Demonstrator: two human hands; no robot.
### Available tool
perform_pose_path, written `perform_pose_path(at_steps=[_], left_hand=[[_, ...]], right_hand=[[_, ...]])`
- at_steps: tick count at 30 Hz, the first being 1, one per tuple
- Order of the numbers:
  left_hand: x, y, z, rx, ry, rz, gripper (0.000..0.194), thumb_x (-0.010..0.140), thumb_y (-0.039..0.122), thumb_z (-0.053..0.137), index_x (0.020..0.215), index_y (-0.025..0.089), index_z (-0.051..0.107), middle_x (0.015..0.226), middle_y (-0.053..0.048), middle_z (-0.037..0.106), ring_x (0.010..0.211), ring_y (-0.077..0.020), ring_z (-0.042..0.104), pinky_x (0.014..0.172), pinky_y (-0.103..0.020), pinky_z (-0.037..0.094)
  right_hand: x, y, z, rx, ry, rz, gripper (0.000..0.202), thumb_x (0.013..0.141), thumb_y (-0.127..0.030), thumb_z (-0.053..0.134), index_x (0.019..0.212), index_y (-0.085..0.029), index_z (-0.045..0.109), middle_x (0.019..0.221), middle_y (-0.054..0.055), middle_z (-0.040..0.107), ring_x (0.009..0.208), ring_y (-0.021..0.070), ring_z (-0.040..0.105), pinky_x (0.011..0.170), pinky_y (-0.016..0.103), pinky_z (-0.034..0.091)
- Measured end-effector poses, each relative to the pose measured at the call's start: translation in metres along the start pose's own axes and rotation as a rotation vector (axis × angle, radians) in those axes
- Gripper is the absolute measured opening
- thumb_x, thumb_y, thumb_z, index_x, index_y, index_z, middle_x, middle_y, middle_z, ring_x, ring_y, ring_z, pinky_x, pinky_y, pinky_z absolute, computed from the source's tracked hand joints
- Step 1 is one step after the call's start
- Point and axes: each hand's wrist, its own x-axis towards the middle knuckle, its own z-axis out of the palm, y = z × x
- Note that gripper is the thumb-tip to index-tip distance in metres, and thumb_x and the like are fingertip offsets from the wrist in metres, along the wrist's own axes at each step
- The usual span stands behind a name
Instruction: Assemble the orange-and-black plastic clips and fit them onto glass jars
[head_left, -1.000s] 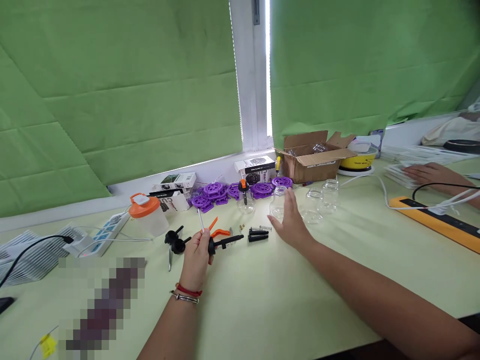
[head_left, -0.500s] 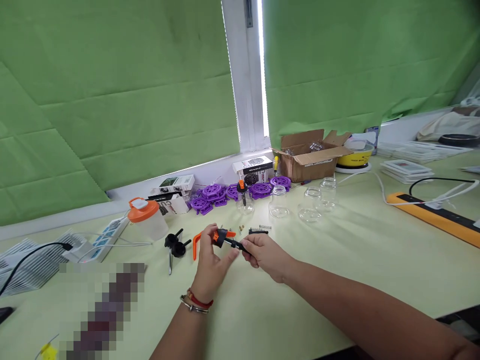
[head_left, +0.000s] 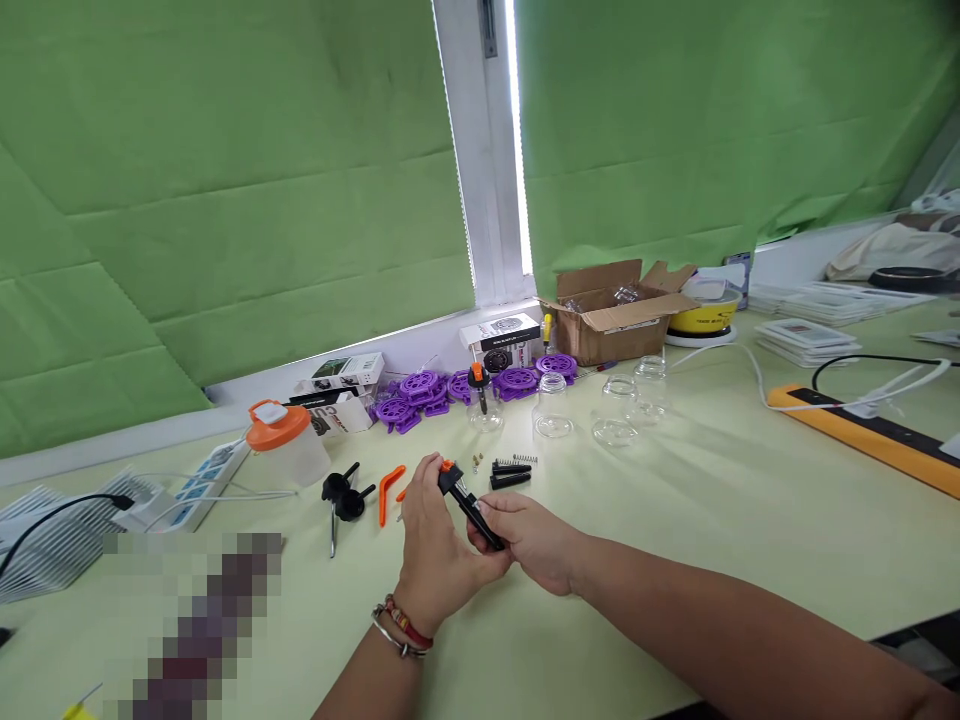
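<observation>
Both hands hold one assembly: a black tube with a metal rod and a black cap with orange on it (head_left: 463, 497), tilted down to the right. At its cap end are the fingers of my left hand (head_left: 441, 545), and its thumb reaches to the lower end. My right hand (head_left: 531, 543) grips the lower part of the tube. Just beyond lie black tubular pieces (head_left: 511, 480), a thin spring (head_left: 525, 459) and tiny brass-coloured bits (head_left: 478, 459). Left of my left hand are a curved orange lever (head_left: 389, 492) and black round parts with handles (head_left: 347, 495).
Several clear glass jars (head_left: 553, 408) stand beyond, one holding an orange-topped black piece (head_left: 478, 385). Purple plastic discs (head_left: 420, 388), an open cardboard box (head_left: 616, 335), an orange-lidded container (head_left: 289, 445), and power strips (head_left: 862, 430) surround the work area.
The assembly has swung from nearly level to a steeper tilt, its lower end dropping toward me. My left thumb has moved to that lower end. The view has shifted slightly.
</observation>
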Motion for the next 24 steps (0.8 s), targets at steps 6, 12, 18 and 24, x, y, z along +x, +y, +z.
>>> perform_pose_path(at_steps=[6, 12, 18, 24], left_hand=[[0.002, -0.004, 0.004, 0.135, 0.044, 0.000, 0.087, 0.050, 0.036, 0.069, 0.126, 0.013, 0.031, 0.121, -0.018, 0.047, 0.117, -0.0374, 0.046, 0.094, -0.051, 0.043], [0.006, -0.016, 0.003, 0.252, 0.031, -0.036, 0.081, 0.049, 0.054, 0.069, 0.115, 0.016, 0.041, 0.107, -0.014, 0.056, 0.104, -0.0342, 0.054, 0.080, -0.044, 0.049], [0.006, -0.024, 0.013, 0.323, -0.026, -0.099, 0.069, 0.050, 0.051, 0.067, 0.108, 0.018, 0.047, 0.104, -0.013, 0.060, 0.100, -0.0328, 0.057, 0.079, -0.041, 0.048], [0.006, -0.031, 0.023, 0.340, -0.129, -0.150, 0.073, 0.050, 0.055, 0.066, 0.110, 0.017, 0.048, 0.109, -0.013, 0.059, 0.104, -0.0322, 0.056, 0.082, -0.040, 0.046]], right_hand=[[0.004, 0.005, -0.005, -0.001, 0.038, 0.021, 0.038, 0.068, -0.051, 0.069, 0.071, -0.014, 0.060, 0.070, 0.001, 0.056, 0.067, 0.0120, 0.048, 0.072, 0.030, 0.036], [0.004, 0.003, -0.006, -0.126, 0.107, 0.002, 0.025, 0.076, -0.037, 0.061, 0.087, -0.015, 0.066, 0.085, 0.005, 0.063, 0.075, 0.0144, 0.051, 0.072, 0.029, 0.038], [0.008, 0.010, -0.014, -0.379, 0.047, -0.172, 0.024, 0.081, -0.024, 0.052, 0.095, -0.020, 0.070, 0.110, 0.005, 0.061, 0.097, 0.0200, 0.055, 0.085, 0.033, 0.042], [0.018, 0.018, -0.025, -0.716, 0.115, -0.348, 0.038, 0.078, -0.010, 0.047, 0.108, -0.020, 0.067, 0.121, 0.007, 0.054, 0.110, 0.0202, 0.053, 0.096, 0.035, 0.041]])
